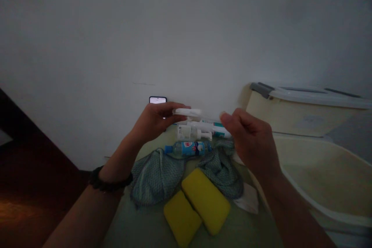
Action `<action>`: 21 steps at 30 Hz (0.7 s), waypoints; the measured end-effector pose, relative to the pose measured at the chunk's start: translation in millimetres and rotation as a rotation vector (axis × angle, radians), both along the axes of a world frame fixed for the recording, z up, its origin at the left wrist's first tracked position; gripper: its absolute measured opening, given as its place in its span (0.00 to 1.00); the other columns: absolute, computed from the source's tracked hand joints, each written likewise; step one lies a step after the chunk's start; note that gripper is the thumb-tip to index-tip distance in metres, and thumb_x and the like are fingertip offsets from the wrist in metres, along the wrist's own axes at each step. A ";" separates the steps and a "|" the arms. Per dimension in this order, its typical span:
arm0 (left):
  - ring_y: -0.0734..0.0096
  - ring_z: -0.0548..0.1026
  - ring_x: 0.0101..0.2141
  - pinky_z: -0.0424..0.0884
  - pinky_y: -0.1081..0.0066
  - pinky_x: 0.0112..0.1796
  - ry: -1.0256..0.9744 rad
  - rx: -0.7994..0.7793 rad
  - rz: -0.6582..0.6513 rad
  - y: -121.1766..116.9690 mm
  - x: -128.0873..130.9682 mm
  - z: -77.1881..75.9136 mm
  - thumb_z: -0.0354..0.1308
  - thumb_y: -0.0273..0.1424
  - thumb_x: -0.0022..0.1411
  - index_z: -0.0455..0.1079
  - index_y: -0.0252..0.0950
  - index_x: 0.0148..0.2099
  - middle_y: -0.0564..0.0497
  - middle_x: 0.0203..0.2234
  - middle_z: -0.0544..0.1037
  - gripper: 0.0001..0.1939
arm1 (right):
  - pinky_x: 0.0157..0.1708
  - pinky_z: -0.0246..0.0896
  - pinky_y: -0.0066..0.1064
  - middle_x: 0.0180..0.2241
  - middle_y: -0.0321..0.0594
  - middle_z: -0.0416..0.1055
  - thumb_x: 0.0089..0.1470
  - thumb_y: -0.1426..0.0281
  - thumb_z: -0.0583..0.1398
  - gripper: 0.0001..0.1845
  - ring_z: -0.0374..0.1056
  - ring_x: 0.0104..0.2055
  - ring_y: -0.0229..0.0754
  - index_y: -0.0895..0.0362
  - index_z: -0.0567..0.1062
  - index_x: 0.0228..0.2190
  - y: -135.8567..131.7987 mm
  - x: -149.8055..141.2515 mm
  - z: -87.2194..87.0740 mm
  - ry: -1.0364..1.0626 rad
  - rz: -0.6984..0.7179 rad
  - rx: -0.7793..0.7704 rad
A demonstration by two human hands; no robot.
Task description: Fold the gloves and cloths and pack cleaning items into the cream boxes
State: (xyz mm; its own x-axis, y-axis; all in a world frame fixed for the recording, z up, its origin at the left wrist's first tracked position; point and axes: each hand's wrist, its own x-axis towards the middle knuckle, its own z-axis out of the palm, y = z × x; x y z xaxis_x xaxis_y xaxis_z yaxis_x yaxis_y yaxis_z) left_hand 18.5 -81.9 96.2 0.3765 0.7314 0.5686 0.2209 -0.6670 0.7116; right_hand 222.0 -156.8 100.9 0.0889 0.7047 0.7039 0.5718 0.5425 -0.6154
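Note:
My left hand (158,120) pinches a small, flat white object (187,112) between thumb and fingers; its kind is too blurred to tell. To the right, my right hand (251,139) is closed with the thumb pressed against the fingers, and whatever it may hold is hidden. Below the hands lie a clear pump bottle (188,133) and a blue-capped bottle with a blue label (192,148), both on their sides. Behind them rests a white tube-like container (213,127) with green markings, partly covered by my right hand.
Two yellow sponges (206,201) and crumpled grey-green mesh cloths (158,176) lie on the pale green surface (136,221). A phone (157,100) leans against the wall (186,38). At right stands a cream bin (322,170) with its lid raised, beside a white cloth (248,198).

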 end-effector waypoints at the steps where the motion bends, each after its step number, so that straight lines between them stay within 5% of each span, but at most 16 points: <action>1: 0.71 0.76 0.33 0.72 0.73 0.35 0.038 0.049 0.029 -2.6 1.2 1.9 0.63 0.31 0.52 0.75 0.34 0.42 0.48 0.35 0.80 0.13 | 0.23 0.44 0.29 0.17 0.28 0.46 0.52 0.61 0.58 0.24 0.45 0.21 0.33 0.55 0.52 0.15 -0.1 0.6 0.5 0.011 -0.012 0.006; 4: 0.72 0.76 0.31 0.72 0.74 0.33 0.021 0.091 0.044 -4.7 2.6 2.9 0.64 0.31 0.51 0.75 0.34 0.41 0.49 0.33 0.81 0.13 | 0.22 0.44 0.29 0.17 0.28 0.47 0.51 0.63 0.59 0.24 0.45 0.20 0.32 0.55 0.52 0.14 -0.7 2.4 1.8 0.056 -0.003 0.023; 8: 0.69 0.78 0.32 0.75 0.72 0.34 -0.158 -0.104 -0.066 -1.1 2.1 -0.4 0.65 0.31 0.50 0.73 0.32 0.39 0.49 0.33 0.81 0.13 | 0.21 0.44 0.29 0.17 0.28 0.46 0.52 0.62 0.58 0.24 0.45 0.20 0.32 0.55 0.52 0.15 -1.8 3.3 3.2 0.060 0.005 0.002; 14: 0.70 0.78 0.31 0.76 0.73 0.34 -0.153 -0.335 -0.216 -10.5 14.1 2.6 0.63 0.30 0.51 0.74 0.32 0.37 0.48 0.33 0.81 0.10 | 0.24 0.47 0.30 0.19 0.31 0.51 0.57 0.65 0.53 0.20 0.51 0.23 0.34 0.54 0.53 0.17 -2.7 -0.4 2.8 -0.255 -0.017 0.113; 21: 0.68 0.78 0.35 0.76 0.70 0.38 -0.218 -0.387 -0.201 -3.6 15.1 -6.3 0.63 0.32 0.51 0.73 0.31 0.38 0.48 0.36 0.80 0.12 | 0.31 0.54 0.30 0.28 0.35 0.71 0.60 0.68 0.49 0.13 0.64 0.30 0.37 0.56 0.72 0.30 -5.2 5.5 6.7 -0.398 0.181 -0.062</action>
